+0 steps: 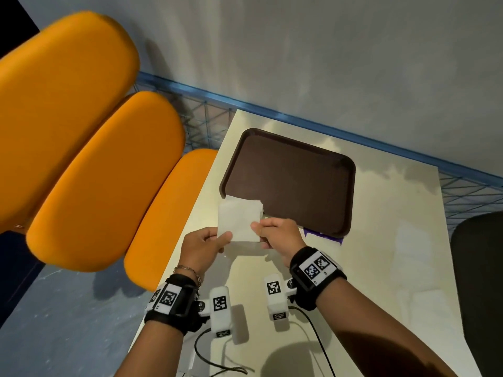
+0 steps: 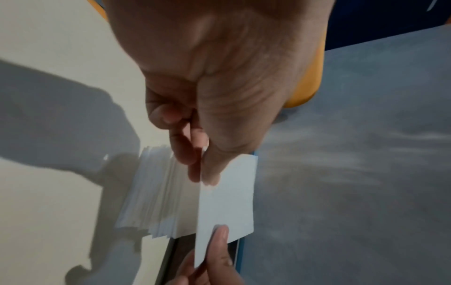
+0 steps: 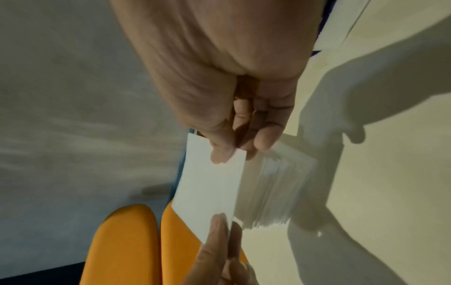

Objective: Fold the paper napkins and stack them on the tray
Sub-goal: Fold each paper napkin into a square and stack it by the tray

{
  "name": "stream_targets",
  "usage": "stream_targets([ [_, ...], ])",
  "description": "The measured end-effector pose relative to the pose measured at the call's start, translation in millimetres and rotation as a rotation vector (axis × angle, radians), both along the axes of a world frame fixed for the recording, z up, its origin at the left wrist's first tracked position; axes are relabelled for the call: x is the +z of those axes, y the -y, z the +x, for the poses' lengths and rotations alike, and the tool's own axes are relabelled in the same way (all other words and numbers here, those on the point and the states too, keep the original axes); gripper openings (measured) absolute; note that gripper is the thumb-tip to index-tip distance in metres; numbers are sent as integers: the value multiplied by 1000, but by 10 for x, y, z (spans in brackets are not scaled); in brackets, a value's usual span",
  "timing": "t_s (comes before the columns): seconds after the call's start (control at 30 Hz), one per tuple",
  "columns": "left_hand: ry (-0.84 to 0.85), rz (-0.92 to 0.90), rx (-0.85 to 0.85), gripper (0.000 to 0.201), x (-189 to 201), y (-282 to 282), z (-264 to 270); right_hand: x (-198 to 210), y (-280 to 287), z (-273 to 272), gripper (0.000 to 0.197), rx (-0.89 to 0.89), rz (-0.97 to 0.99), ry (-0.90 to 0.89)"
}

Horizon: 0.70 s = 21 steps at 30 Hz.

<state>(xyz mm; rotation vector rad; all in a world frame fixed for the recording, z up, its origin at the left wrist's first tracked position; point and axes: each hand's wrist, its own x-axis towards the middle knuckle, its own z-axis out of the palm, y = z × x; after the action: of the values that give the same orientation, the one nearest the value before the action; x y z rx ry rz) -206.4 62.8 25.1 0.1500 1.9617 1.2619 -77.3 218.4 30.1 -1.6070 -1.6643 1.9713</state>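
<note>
Above surface's left edge, left hand [image 1: 202, 244] and right hand [image 1: 275, 235] pinch napkin [image 1: 239, 223]; uneven pull risks crooked fold, tearing.

White paper napkin [image 1: 238, 223] and white napkin stack [image 2: 156, 192] above a pale cream counter [image 1: 381, 268]. Dark brown tray [image 1: 291, 180]. Bright orange seat cushions [image 1: 103, 180] over a grey floor [image 1: 68, 336]. Black wrist straps [image 1: 313, 276] carry black-and-white checkered tags. Blue wire rail [image 1: 206, 118] against a grey wall [image 1: 326, 50].
</note>
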Motion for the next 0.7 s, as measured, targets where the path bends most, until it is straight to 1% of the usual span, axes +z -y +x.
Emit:
stream_targets([
  [0.07,-28,-25,77,12,-78,-35,-11,-77,5,-26,12,-26,-16,-14],
  [0.17,-82,-44,133,17,-158,-100,-46,-191,9,-30,18,-49,-25,1],
  [0.23,-120,-79,136,23,-201,-132,-63,-250,1,-30,21,-45,-4,50],
  [0.3,-149,-103,130,25,-226,-161,-71,-294,-5,-29,23,-49,12,87],
  [0.47,-182,-130,131,24,-277,-173,-53,-395,3,-37,28,-81,24,110],
  [0.63,-224,-168,114,18,-338,-167,-39,-481,5,-79,24,-106,87,123],
  [0.7,-222,-171,124,23,-348,-149,-31,-505,6,-92,26,-98,127,147],
])
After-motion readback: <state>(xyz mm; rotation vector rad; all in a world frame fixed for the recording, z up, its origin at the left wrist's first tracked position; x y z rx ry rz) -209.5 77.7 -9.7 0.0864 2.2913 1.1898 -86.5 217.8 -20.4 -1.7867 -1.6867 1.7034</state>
